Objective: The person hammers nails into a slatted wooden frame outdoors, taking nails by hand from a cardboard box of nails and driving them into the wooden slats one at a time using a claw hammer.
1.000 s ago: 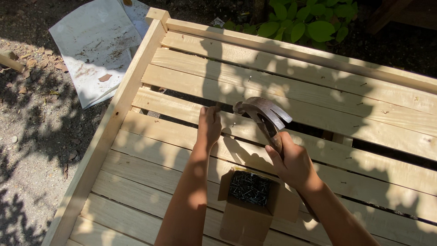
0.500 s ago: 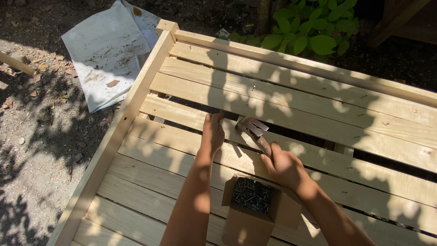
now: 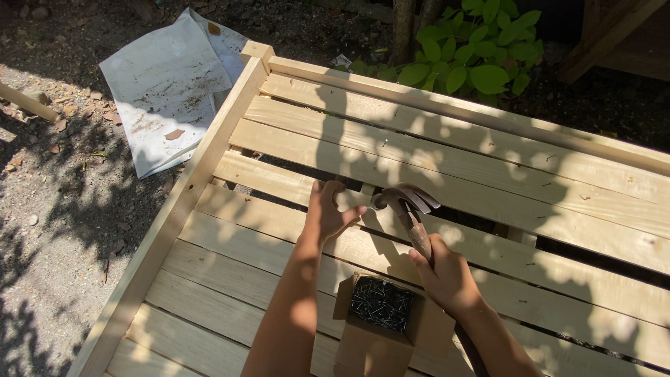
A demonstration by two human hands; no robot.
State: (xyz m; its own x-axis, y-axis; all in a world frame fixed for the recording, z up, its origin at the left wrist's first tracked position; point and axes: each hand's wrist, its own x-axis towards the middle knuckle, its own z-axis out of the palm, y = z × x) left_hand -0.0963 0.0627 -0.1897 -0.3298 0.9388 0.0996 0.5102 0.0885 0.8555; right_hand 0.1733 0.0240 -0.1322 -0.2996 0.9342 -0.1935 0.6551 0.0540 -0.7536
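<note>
On the slatted wooden frame (image 3: 488, 167) your right hand (image 3: 447, 276) grips the claw hammer (image 3: 408, 209), handle running away from you, head just right of your left hand (image 3: 328, 213), whose fingers pinch at the slat, nail unseen, nail box (image 3: 380, 307) nearer you.

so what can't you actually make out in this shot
- Head view: any nail under the left hand is hidden by its pinched fingers and the shade.
- Head view: the hammer handle's lower end is covered by the right hand.
- Head view: the cardboard box of nails is cut off by the bottom edge.
- Head view: nail heads in the slats are too small to count.
</note>
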